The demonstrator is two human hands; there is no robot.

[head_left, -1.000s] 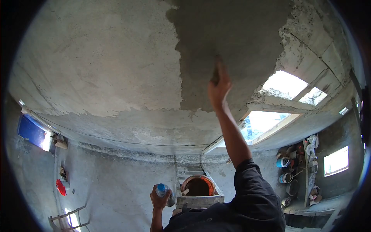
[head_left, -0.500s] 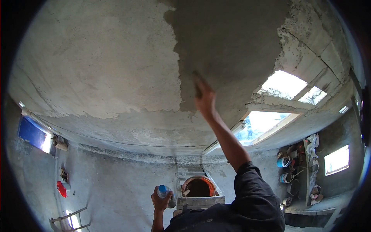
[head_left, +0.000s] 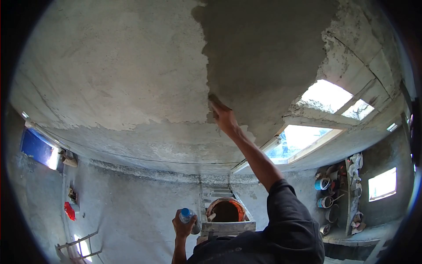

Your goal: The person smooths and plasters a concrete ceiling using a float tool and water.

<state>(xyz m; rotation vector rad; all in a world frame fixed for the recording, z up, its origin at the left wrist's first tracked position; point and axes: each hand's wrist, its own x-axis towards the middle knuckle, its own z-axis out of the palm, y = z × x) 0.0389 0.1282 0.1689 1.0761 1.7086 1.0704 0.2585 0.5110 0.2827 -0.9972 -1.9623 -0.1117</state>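
Note:
My left hand [head_left: 182, 226] is wrapped round a clear plastic bottle [head_left: 192, 221] with a blue cap, held upright low in the view. Up at the wall, my right hand [head_left: 225, 116] is closed on a thin, dark, flat-looking piece [head_left: 216, 102] pressed to the surface; its exact kind does not show. It touches the left edge of the dark wet plaster [head_left: 268, 53], where that meets the paler dry plaster [head_left: 118, 66]. Below stands a bucket [head_left: 241, 212] with an orange-stained rim and dark contents. A light-coloured handle or stick [head_left: 212, 217] leans at its rim.
The bucket rests on a wooden ladder or stand [head_left: 228, 227] close to my body. A framed window [head_left: 296, 143] opens in the wall at right. Several buckets [head_left: 325, 202] stand far right. A red object [head_left: 69, 211] and a ladder-like frame [head_left: 79, 245] are at lower left.
My right hand has moved left and slightly down along the wall, from within the wet plaster to its left edge. My left hand still holds the bottle in nearly the same place.

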